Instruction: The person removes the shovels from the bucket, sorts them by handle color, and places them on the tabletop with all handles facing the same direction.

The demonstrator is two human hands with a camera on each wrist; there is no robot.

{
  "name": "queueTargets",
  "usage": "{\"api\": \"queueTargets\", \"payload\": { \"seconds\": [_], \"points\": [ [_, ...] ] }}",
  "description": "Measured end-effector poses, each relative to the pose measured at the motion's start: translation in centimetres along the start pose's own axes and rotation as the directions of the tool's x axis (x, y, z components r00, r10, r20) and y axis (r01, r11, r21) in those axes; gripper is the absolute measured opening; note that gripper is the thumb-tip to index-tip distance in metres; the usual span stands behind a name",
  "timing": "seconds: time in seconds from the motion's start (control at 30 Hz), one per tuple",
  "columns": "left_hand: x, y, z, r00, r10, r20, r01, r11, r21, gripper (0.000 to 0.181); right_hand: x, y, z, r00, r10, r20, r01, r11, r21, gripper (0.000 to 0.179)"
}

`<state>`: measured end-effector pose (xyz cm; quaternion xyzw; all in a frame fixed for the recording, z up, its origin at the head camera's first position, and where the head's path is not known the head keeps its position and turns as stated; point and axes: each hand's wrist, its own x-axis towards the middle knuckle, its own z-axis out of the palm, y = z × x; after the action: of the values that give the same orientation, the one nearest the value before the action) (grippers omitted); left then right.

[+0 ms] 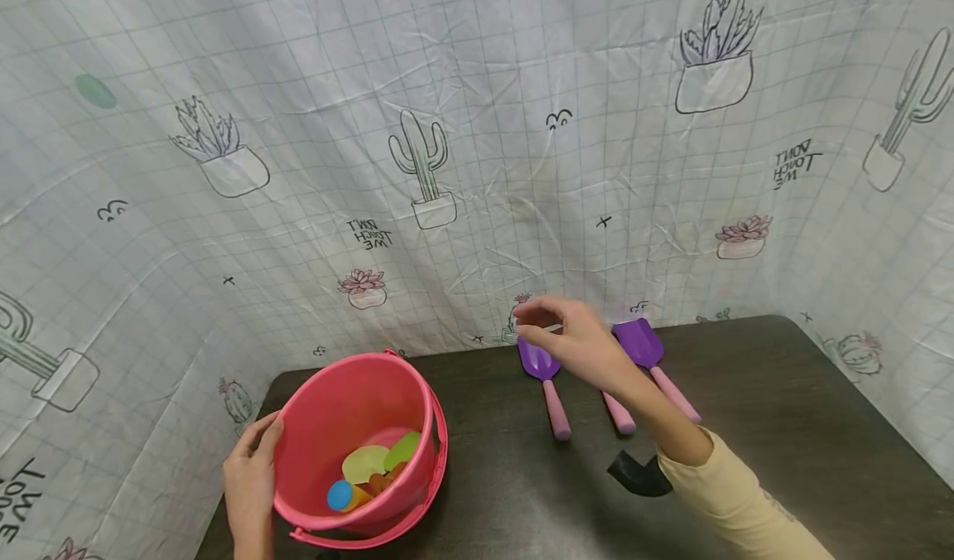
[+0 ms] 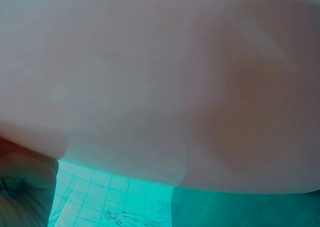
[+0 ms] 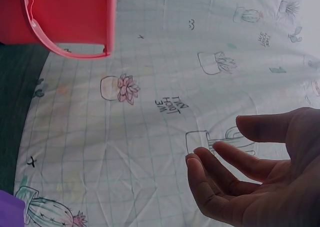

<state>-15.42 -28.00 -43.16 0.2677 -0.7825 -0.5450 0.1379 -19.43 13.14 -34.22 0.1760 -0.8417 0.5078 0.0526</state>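
Observation:
My left hand [image 1: 249, 473] grips the rim of a pink bucket [image 1: 328, 411], its thumb over the edge. Inside the bucket lie several small plastic pieces, among them a pale yellow-green one [image 1: 365, 465] and one with a blue end [image 1: 344, 495]. The bucket's wall [image 2: 125, 87] fills the left wrist view, blurred. My right hand [image 1: 574, 336], fingers loosely bent and holding nothing, hovers above toy shovels. One purple shovel [image 1: 538, 359] shows at its left, another [image 1: 641, 343] at its right. Between them a pink handle [image 1: 620, 413] sticks out, its other end hidden by my arm.
All of this stands on a dark table [image 1: 507, 494]. Behind and at both sides hangs a white curtain [image 1: 477, 171] with cactus prints. A black curved thing [image 1: 638, 473] lies by my right sleeve, partly covered.

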Motion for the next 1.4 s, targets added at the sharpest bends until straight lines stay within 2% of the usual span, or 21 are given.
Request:
{"api": "queueTargets", "payload": {
  "seconds": [0.63, 0.9, 1.17, 1.4],
  "points": [
    [0.7, 0.0, 0.1, 1.000, 0.002, 0.021, -0.002, 1.000, -0.003, 0.058, 0.7, -0.9, 2.7, 0.996, -0.075, 0.038, 0.075, 0.997, -0.020, 0.024],
    [1.0, -0.3, 0.2, 1.000, 0.012, 0.016, -0.011, 1.000, -0.025, 0.057, 0.9, -1.5, 4.1, 0.997, -0.066, 0.043, 0.067, 0.998, -0.017, 0.023],
    [0.7, -0.4, 0.1, 0.999, 0.038, 0.011, -0.038, 0.999, -0.026, 0.057, 1.0, -1.8, 5.0, 0.993, -0.087, 0.074, 0.086, 0.996, 0.015, 0.023],
    [0.4, -0.5, 0.1, 0.999, 0.034, -0.002, -0.034, 0.999, -0.030, 0.058, 1.0, -2.1, 5.8, 0.990, -0.102, 0.092, 0.105, 0.994, -0.024, 0.023]
  ]
}}
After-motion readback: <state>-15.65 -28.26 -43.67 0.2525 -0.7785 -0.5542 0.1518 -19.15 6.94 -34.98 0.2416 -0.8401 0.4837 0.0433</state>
